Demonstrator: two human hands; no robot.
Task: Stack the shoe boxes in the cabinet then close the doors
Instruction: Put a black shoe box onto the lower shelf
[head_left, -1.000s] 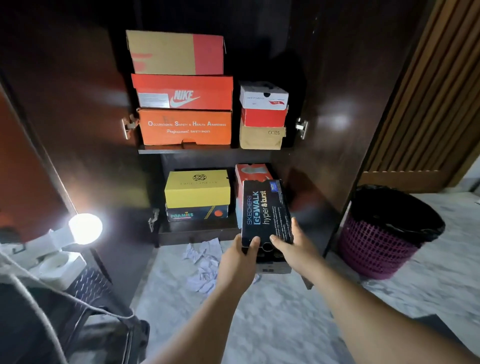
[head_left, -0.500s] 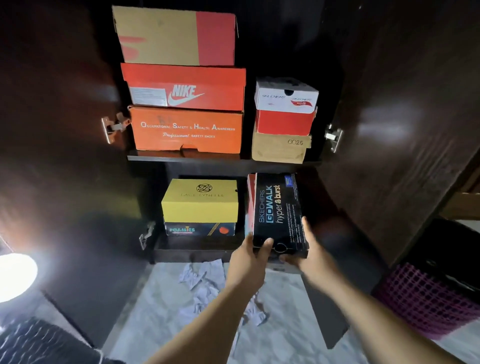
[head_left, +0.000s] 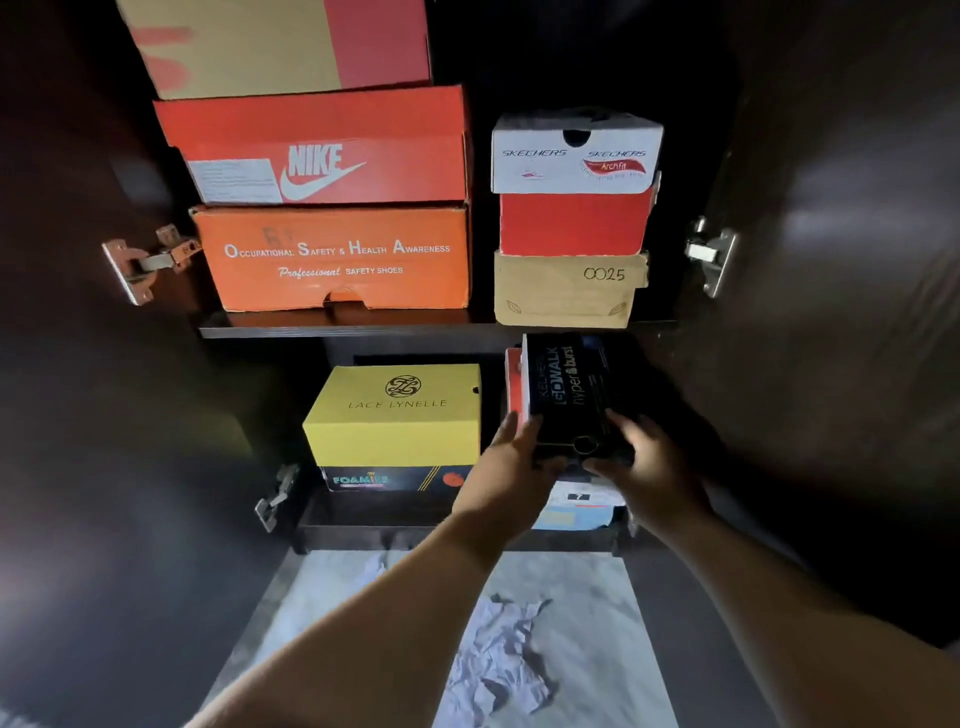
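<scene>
Dark cabinet (head_left: 779, 364), doors open: I see my left hand (head_left: 511, 475) and right hand (head_left: 647, 470) gripping the black GOwalk box (head_left: 571, 389) by its near end on the lower shelf.

A black Skechers GOwalk box (head_left: 571, 395) lay flat on the cabinet's lower shelf (head_left: 395, 530), right side, atop a red-edged box (head_left: 513, 387).

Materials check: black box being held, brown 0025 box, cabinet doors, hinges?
Black box: looks like printed cardboard with a slight sheen; light glints near its front edge.
Brown box: plain matte cardboard, marked 0025 by hand.
Cabinet door: dark glossy surface with soft reflections, probably laminated or varnished wood.
Hinge: bright silver, likely metal.
</scene>
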